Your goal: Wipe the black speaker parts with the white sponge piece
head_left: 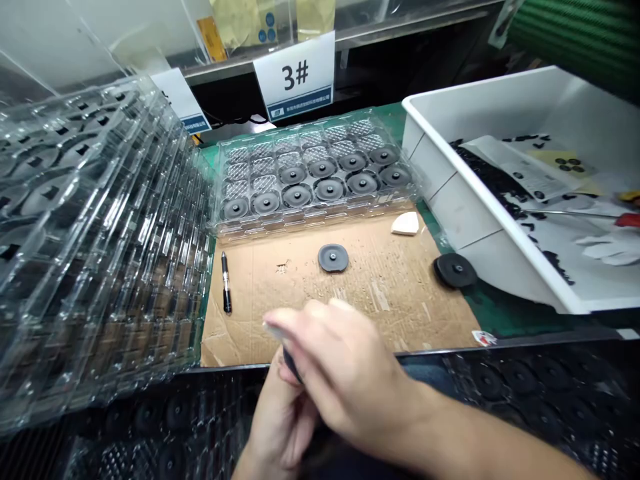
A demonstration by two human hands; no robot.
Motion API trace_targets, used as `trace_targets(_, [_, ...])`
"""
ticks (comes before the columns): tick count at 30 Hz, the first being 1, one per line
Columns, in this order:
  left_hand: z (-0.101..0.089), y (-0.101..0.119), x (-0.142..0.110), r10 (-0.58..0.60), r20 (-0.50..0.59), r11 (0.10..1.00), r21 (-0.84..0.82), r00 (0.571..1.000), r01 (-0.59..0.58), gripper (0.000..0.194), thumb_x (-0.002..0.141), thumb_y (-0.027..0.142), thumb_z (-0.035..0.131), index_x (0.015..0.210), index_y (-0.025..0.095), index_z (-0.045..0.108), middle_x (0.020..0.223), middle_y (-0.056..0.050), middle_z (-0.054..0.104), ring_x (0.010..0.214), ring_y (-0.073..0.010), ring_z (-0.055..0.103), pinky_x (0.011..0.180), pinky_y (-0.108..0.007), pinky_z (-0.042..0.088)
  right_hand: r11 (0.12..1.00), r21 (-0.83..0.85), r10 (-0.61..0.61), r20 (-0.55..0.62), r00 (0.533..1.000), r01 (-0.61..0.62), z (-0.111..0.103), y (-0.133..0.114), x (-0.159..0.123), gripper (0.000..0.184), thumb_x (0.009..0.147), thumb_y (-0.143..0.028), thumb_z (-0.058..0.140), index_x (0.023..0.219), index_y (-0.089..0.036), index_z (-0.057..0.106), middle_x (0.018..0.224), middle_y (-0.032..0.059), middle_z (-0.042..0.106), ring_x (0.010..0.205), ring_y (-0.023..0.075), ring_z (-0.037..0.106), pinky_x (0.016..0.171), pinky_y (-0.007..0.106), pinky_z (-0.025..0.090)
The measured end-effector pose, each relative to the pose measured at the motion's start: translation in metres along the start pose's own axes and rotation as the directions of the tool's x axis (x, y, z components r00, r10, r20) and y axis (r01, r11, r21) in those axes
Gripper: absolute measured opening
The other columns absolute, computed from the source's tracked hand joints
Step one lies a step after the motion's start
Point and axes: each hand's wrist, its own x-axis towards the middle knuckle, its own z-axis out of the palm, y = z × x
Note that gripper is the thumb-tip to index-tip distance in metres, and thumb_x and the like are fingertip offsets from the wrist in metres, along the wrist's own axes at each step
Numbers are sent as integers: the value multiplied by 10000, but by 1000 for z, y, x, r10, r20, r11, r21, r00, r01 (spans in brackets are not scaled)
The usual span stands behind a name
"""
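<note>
My left hand is low in the middle of the view, its fingers closed around a dark round disc that is mostly hidden. My right hand lies over it, blurred by motion, with a pale sliver showing at its fingertips. Ahead on the cardboard sheet lies a similar grey-black disc, with a white wedge of tailor's chalk beyond it. A black-and-silver pen lies at the sheet's left side. Neither hand touches these.
A clear blister tray holding discs sits behind the cardboard, beside a tall stack of clear trays at left. A white bin holds papers, black parts and a red-handled screwdriver. Another disc rests on the green mat.
</note>
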Motion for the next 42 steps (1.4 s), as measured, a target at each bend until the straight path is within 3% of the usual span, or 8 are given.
trace_targets(6, [-6,14,-2,-41,95,999,35,995,37,521,574,350,781,1075,291,651,1108,-10,692,1040,-189,606,888,-227,471,997,72,17,254,967,-37,-23,3,-15,250,863,-74,445,1028,-184,597,802,4,635,714,122,555,672,240,414])
trace_targets(13, [-13,12,3,-122,270,987,-69,955,145,406,696,313,704,1095,281,639,1092,-21,698,1037,-216,618,857,-303,515,977,-99,-184,62,981,190,-13,30,9,307,897,-135,372,936,-210,667,730,26,625,641,152,500,625,305,345])
trace_targets(23, [-28,23,-15,-53,298,974,-196,953,115,483,659,424,697,1124,320,616,1146,-3,677,1032,-225,626,894,-300,485,965,94,243,34,969,-246,82,105,-12,343,842,-139,464,1159,-205,574,1125,114,550,881,210,586,763,371,490])
trace_targets(28, [-33,25,-14,0,411,980,-183,912,83,488,787,548,476,1218,328,538,1182,-1,649,1042,-243,617,861,-309,503,957,94,279,-27,960,-276,69,87,-29,350,885,-153,408,1210,-234,508,1235,121,448,905,190,580,777,355,495])
trace_targets(31, [-33,23,-13,173,412,981,5,894,-192,518,813,545,440,1312,426,369,1197,12,613,942,-177,645,794,-266,510,961,110,254,-6,967,-252,59,75,-37,301,887,-133,400,1102,-250,576,1080,72,557,996,186,563,829,315,480])
trace_targets(34, [-32,20,-11,449,489,609,445,748,-656,854,769,355,631,1386,446,49,1222,-18,539,1033,-172,565,899,-310,455,958,114,265,-5,964,-263,59,72,-50,278,885,-116,409,1056,-238,591,966,49,607,902,153,599,760,254,504])
trace_targets(37, [-31,22,-7,446,667,118,618,597,-777,1079,722,129,668,1381,366,-154,1246,-79,479,1124,-205,488,963,-391,413,952,107,293,-39,955,-287,55,70,-62,267,878,-103,437,1059,-236,580,943,43,616,867,140,606,710,221,512])
trace_targets(42, [-27,25,-6,362,738,25,603,570,-797,1082,719,94,666,1389,281,-163,1211,-104,497,1102,-182,498,955,-352,422,976,92,202,-59,978,-196,24,60,-68,383,849,-64,476,1170,-268,525,963,30,604,860,134,585,745,226,490])
